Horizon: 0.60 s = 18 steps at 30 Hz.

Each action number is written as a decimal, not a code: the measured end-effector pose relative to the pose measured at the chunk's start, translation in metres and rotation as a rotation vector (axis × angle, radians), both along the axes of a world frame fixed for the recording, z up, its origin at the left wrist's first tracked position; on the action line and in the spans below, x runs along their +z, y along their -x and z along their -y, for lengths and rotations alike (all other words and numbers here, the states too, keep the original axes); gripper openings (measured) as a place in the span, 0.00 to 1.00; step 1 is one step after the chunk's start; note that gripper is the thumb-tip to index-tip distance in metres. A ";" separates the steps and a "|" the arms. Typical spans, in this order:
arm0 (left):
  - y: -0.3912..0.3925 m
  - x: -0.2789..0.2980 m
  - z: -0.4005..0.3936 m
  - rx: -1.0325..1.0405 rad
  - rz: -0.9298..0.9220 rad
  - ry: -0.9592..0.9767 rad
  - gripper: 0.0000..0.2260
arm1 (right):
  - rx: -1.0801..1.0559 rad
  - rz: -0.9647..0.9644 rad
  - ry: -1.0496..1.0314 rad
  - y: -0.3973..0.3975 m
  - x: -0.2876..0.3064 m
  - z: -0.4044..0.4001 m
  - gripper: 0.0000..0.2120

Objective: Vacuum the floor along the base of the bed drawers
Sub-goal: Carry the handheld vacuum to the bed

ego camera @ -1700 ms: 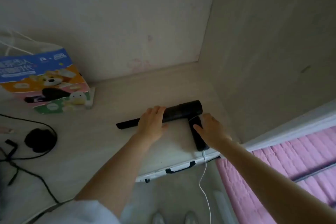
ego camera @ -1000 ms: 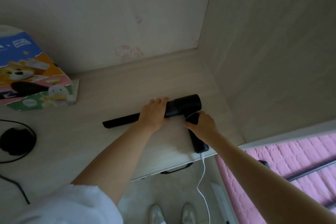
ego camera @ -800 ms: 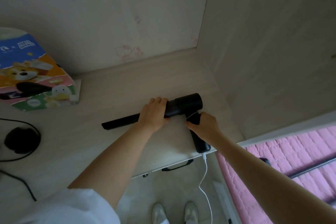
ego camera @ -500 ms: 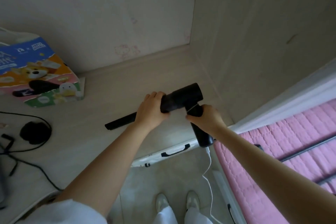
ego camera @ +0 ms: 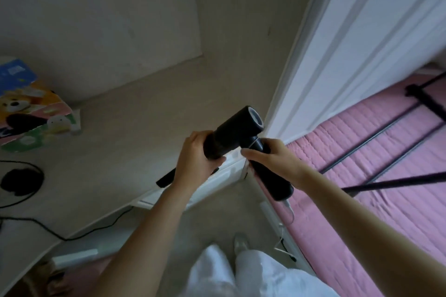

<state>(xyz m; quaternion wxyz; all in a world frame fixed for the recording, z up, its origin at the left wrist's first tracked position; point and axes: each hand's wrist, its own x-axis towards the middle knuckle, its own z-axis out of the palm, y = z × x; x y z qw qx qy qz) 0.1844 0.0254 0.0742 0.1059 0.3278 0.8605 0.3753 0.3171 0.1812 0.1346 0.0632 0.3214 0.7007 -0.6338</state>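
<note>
A black handheld vacuum (ego camera: 237,128) is held in the air above the desk's front right corner. My left hand (ego camera: 196,159) grips its barrel where the narrow nozzle (ego camera: 165,179) begins; the nozzle points down-left. My right hand (ego camera: 270,158) grips the handle, which slants down-right. A white cable (ego camera: 288,207) hangs from the handle's end toward the floor. The beige floor (ego camera: 217,219) shows below, between the desk and the bed with the pink mattress (ego camera: 376,176). No bed drawers can be made out.
The light wooden desk (ego camera: 108,152) carries a colourful carton (ego camera: 29,113) and a black round object with cords (ego camera: 21,181) at left. A white drawer front (ego camera: 217,181) sits under the desk edge. Black rods (ego camera: 386,149) lie across the mattress. My feet (ego camera: 239,243) stand on the floor.
Both hands have lifted the vacuum off the desk and drawn it toward me and to the right. The view has swung right, showing more of the bed.
</note>
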 end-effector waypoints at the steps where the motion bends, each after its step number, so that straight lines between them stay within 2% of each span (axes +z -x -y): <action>1: -0.008 -0.001 -0.001 -0.011 0.013 -0.005 0.24 | -0.041 0.001 0.103 -0.011 0.002 0.000 0.15; 4: -0.026 -0.006 -0.003 -0.035 0.079 -0.014 0.25 | -0.130 0.032 0.315 -0.036 0.004 0.000 0.22; 10: -0.041 -0.005 -0.014 -0.201 0.138 0.072 0.16 | -0.354 -0.035 0.393 -0.073 0.001 0.021 0.16; 14: -0.047 -0.009 -0.025 -0.293 0.148 0.054 0.17 | -0.490 -0.083 0.448 -0.092 0.002 0.034 0.12; 18: -0.057 -0.015 -0.035 -0.396 0.135 0.021 0.19 | -0.599 -0.112 0.392 -0.109 0.001 0.044 0.19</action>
